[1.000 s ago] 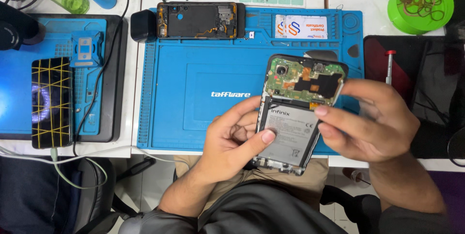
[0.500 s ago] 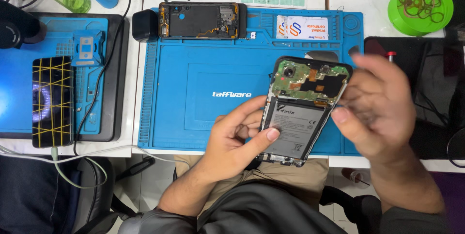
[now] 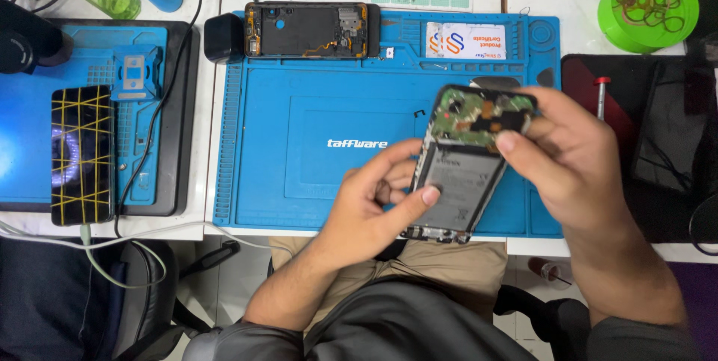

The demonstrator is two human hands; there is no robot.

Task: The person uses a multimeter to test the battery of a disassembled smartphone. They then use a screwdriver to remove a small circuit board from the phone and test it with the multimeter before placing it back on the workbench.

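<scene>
An opened phone [image 3: 464, 167] with its back cover off shows a green circuit board at the top and a grey battery below. My left hand [image 3: 374, 200] grips it from the lower left, thumb pressed on the battery's edge. My right hand [image 3: 568, 159] holds its upper right corner, fingertips on the board area. The phone hangs tilted above the blue repair mat [image 3: 314, 137], near the mat's front right part.
A second opened phone frame [image 3: 307, 30] lies at the mat's far edge beside a black box [image 3: 221, 37]. A phone bound with yellow bands [image 3: 81, 153] rests on a left blue mat. A green bowl [image 3: 647, 6] of rubber bands and a red-tipped screwdriver [image 3: 600, 96] are at the right.
My right hand moved from the phone's lower right side up to its top right corner. The phone shifted slightly while my left hand kept its grip.
</scene>
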